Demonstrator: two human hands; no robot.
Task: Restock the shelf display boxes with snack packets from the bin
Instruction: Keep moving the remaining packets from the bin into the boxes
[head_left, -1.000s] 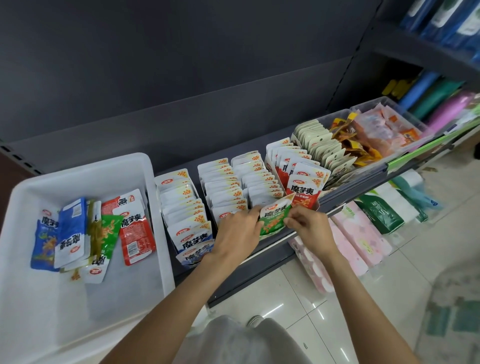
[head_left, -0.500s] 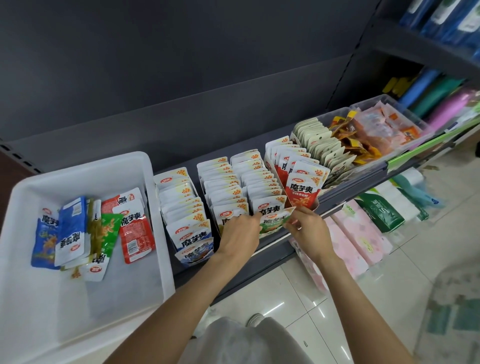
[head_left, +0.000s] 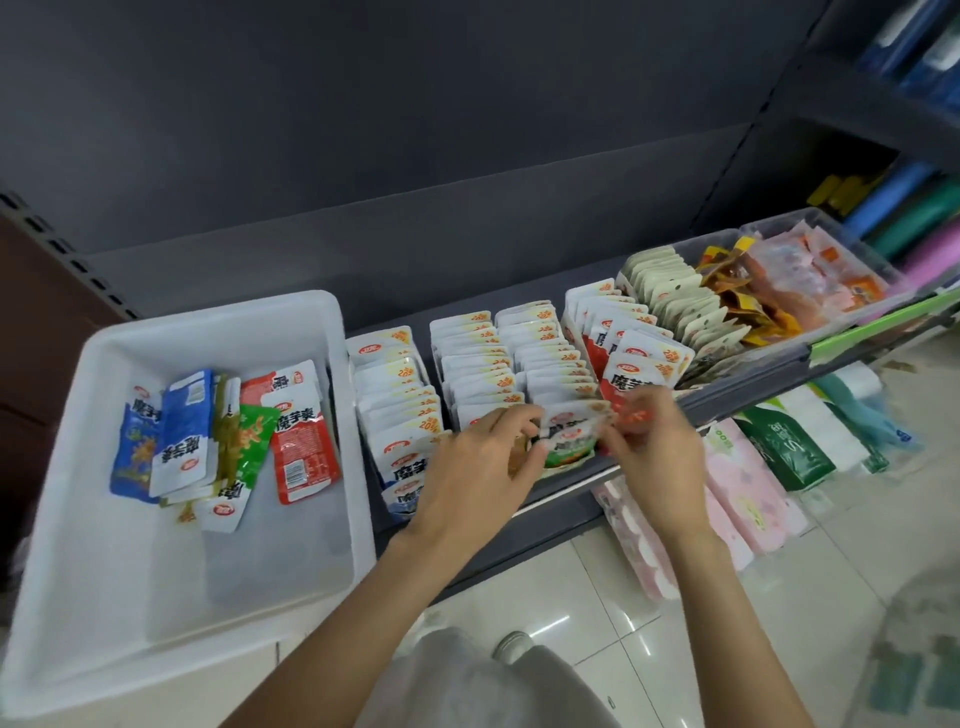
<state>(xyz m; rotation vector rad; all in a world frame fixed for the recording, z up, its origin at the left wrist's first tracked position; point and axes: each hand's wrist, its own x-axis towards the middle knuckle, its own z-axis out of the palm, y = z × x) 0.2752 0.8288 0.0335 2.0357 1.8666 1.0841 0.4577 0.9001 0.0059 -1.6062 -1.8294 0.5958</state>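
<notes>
A white plastic bin (head_left: 93, 597) stands at the left with several loose snack packets (head_left: 298, 434) in blue, green and red. On the dark shelf, rows of white packets fill display boxes (head_left: 488, 358). My left hand (head_left: 478, 467) and my right hand (head_left: 649, 447) both pinch a green-and-white snack packet (head_left: 569, 441) at the front of the middle row, the left on its left edge, the right on its right edge. A red-fronted packet row (head_left: 641, 371) stands just behind my right hand.
Clear tubs (head_left: 831, 228) of orange and yellow snacks sit at the shelf's right end. Below the shelf lie pink tissue packs (head_left: 737, 483) and green-and-white bags (head_left: 784, 447) on the tiled floor. A dark back panel rises behind the shelf.
Both hands have stayed on the green packet and pushed it upright against the front of the middle row; it sits slightly further back than a second ago.
</notes>
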